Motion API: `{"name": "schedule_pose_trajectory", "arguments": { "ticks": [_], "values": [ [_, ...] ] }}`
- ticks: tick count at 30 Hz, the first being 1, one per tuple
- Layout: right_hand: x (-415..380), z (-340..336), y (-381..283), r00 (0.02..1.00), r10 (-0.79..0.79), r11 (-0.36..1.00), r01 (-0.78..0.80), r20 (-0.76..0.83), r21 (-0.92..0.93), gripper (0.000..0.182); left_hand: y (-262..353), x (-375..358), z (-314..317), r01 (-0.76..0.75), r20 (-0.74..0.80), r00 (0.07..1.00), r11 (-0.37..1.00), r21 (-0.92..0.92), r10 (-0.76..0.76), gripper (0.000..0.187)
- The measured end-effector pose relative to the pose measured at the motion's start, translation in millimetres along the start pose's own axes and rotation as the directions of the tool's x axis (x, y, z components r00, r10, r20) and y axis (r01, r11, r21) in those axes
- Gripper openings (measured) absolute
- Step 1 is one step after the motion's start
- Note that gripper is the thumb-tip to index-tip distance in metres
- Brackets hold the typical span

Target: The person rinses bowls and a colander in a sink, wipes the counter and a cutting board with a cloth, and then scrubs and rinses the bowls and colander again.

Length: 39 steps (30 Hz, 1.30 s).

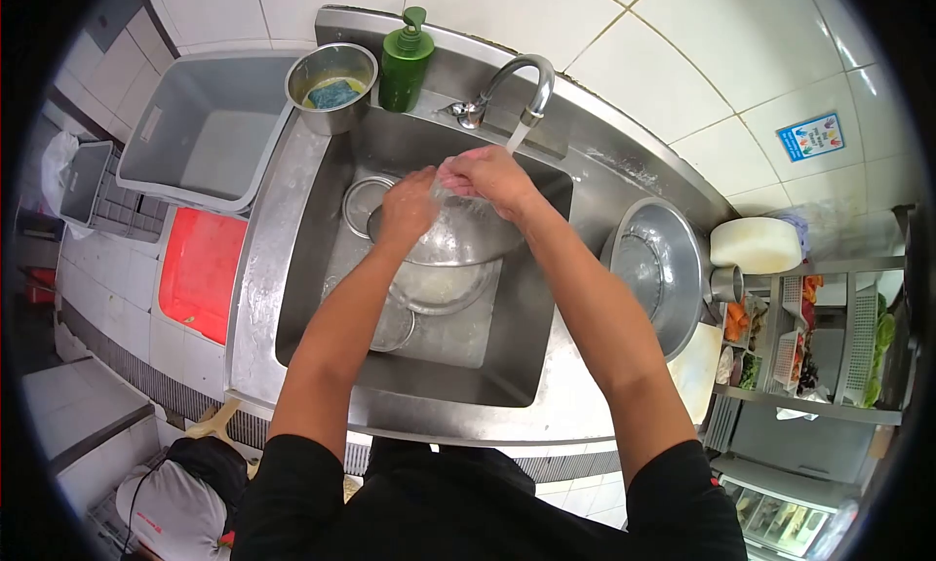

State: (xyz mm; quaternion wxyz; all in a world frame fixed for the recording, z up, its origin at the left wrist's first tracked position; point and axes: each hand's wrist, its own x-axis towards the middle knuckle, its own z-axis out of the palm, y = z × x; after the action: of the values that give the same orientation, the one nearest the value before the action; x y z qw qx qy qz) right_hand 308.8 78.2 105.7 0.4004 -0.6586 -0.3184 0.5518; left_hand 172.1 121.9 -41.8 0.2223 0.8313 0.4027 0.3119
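Observation:
Over the sink, my left hand is closed at the left side of a shiny metal bowl, its fingers slightly blurred. The bowl is tilted, above other metal bowls in the sink. My right hand is at the bowl's upper edge, just below the running faucet. Its fingers are curled around something pinkish and wet that I cannot make out. Beneath lies a wide metal bowl in the sink. A smaller round metal dish rests at the sink's left wall.
A green pump bottle and a metal pot with a blue sponge stand behind the sink. A grey tub and a red board are to the left. A large metal basin sits on the right counter.

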Motion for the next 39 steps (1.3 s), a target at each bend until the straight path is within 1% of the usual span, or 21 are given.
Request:
{"name": "schedule_pose_trajectory", "arguments": {
  "ticks": [1, 3, 4, 7, 10, 12, 13, 14, 18, 20, 21, 22, 23, 24, 26, 27, 28, 29, 33, 35, 39],
  "values": [
    [0, 1, -1, 1.000, -0.003, 0.999, 0.003, -0.014, -0.043, 0.019, 9, 8, 1, -0.001, -0.002, 1.000, 1.000, 0.000, 0.001, 0.039],
    [2, 1, -5, 1.000, -0.015, 0.996, 0.013, -0.027, -0.088, 0.019, 22, 26, -4, -0.001, 0.283, 0.959, 1.000, 0.016, -0.004, 0.032],
    [3, 0, -6, 0.999, -0.042, 0.995, 0.039, -0.031, -0.095, 0.021, 29, 32, -11, -0.003, 0.280, 0.960, 1.000, 0.018, -0.002, 0.032],
    [4, -7, -10, 0.995, -0.098, 0.987, 0.093, -0.029, -0.132, 0.022, 40, 42, -36, -0.002, 0.206, 0.979, 1.000, -0.022, 0.007, 0.025],
    [-2, -9, -18, 0.991, -0.125, 0.976, 0.114, -0.047, -0.187, 0.023, 21, 45, -59, -0.044, 0.025, 0.999, 0.991, -0.127, 0.047, 0.027],
    [-3, -9, -22, 0.990, -0.119, 0.971, 0.102, -0.070, -0.215, 0.024, -10, 40, -72, 0.137, -0.108, 0.981, 0.969, -0.205, -0.161, 0.028],
    [-2, -9, -20, 0.969, -0.226, 0.948, 0.195, -0.097, -0.253, 0.025, -26, 32, -79, 0.231, -0.096, 0.959, 0.930, -0.285, -0.267, 0.028],
    [1, -9, -17, 0.937, -0.330, 0.913, 0.285, -0.118, -0.294, 0.027, -42, 20, -86, 0.320, -0.078, 0.926, 0.876, -0.362, -0.370, 0.030],
    [13, -14, -7, 0.929, -0.292, 0.937, 0.229, -0.227, -0.265, 0.028, -101, -47, -75, 0.568, 0.051, 0.679, 0.480, -0.669, -0.733, 0.039],
    [17, -16, -3, 0.965, -0.121, 0.971, 0.066, -0.234, -0.228, 0.028, -107, -85, -59, 0.562, 0.211, 0.579, 0.199, -0.803, -0.787, 0.042],
    [16, -15, -6, 0.966, -0.119, 0.970, 0.065, -0.228, -0.233, 0.028, -134, -110, -24, 0.604, 0.277, 0.518, 0.117, -0.788, -0.809, 0.042],
    [12, -12, -10, 0.961, -0.114, 0.992, 0.098, -0.252, -0.076, 0.027, -157, -133, 3, 0.641, 0.344, 0.453, 0.032, -0.767, -0.822, 0.042],
    [9, -10, -13, 0.955, -0.106, 0.988, 0.133, -0.276, 0.081, 0.026, -127, -138, -7, 0.640, 0.456, 0.451, -0.079, -0.764, -0.767, 0.041],
    [10, -11, -15, 0.956, -0.105, 0.989, 0.131, -0.274, 0.076, 0.026, -95, -139, -17, 0.636, 0.559, 0.452, -0.187, -0.748, -0.696, 0.041],
    [9, -18, -19, 0.892, -0.249, 0.965, 0.263, -0.376, -0.013, 0.025, -128, -167, 39, 0.715, 0.819, 0.321, -0.444, -0.539, -0.477, 0.033],
    [3, -20, -22, 0.892, -0.250, 0.964, 0.264, -0.377, -0.017, 0.025, -114, -168, 36, 0.715, 0.819, 0.322, -0.446, -0.539, -0.474, 0.033],
    [-8, -21, -27, 0.983, -0.132, 0.991, 0.134, -0.125, 0.008, 0.025, -89, -165, 28, 0.665, 0.843, 0.245, -0.550, -0.505, -0.478, 0.029],
    [-14, -22, -30, 0.991, 0.002, 1.000, -0.001, 0.135, -0.002, 0.025, -75, -164, 24, 0.604, 0.866, 0.166, -0.646, -0.468, -0.472, 0.027],
    [-14, -26, -20, 0.978, -0.037, 0.979, 0.077, 0.206, -0.187, 0.025, -83, -174, 49, 0.621, 0.932, 0.143, -0.703, -0.347, -0.334, 0.024],
    [-10, -31, -24, 0.950, -0.211, 0.976, 0.192, -0.228, -0.104, 0.025, -73, -172, 42, 0.616, 0.891, 0.205, -0.654, -0.439, -0.405, 0.025],
    [-15, -25, -24, 0.976, -0.157, 0.983, 0.141, -0.147, -0.117, 0.024, -101, -175, 69, 0.615, 0.897, 0.172, -0.667, -0.420, -0.406, 0.025]
  ]
}}
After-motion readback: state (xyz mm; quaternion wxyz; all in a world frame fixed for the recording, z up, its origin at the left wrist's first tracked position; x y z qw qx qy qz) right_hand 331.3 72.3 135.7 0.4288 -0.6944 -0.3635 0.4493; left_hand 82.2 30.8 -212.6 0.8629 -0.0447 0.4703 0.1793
